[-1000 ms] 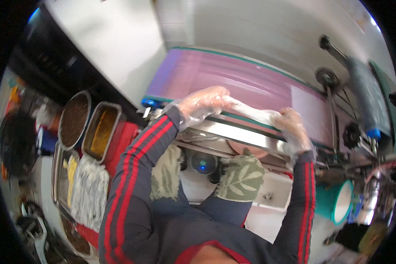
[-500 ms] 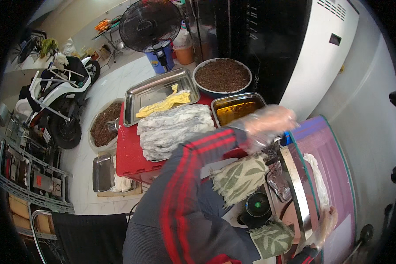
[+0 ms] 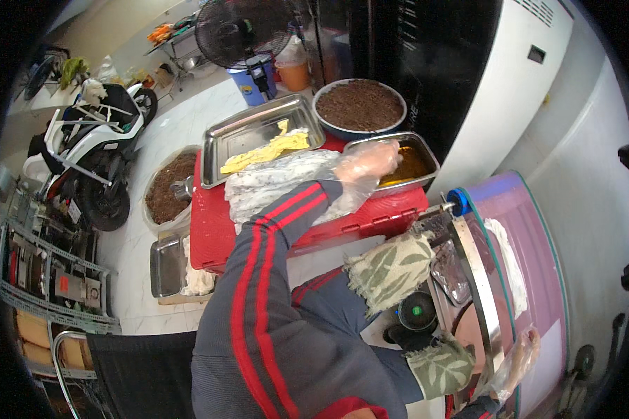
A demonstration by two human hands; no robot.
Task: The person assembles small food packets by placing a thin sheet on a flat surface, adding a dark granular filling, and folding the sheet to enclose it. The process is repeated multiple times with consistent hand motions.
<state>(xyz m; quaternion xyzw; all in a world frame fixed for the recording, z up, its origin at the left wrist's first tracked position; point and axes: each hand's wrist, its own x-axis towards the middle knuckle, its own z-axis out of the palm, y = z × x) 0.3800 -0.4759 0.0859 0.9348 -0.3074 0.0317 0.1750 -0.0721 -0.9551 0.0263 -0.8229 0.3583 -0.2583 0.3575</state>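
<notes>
My left hand, in a clear plastic glove, reaches across the red table. It is over the right end of a wrinkled white-and-grey mass and the near left side of a steel tray of amber liquid. Its fingers are partly hidden and blurred, so what they hold, if anything, does not show. My right hand, also gloved, lies at the near edge of a purple surface with its fingers stretched out. Just beyond those fingertips runs a long white strip of soft material.
On the red table sit a shallow steel tray with a yellow cloth-like piece and a basin of brown crumbly filling. A metal bar borders the purple surface. Leaf-patterned cloths cover my knees; a black fan stands behind.
My left hand has swung left and back, from beside the purple surface to the amber liquid's tray. My right hand has shifted slightly nearer, and the white strip now lies straighter.
</notes>
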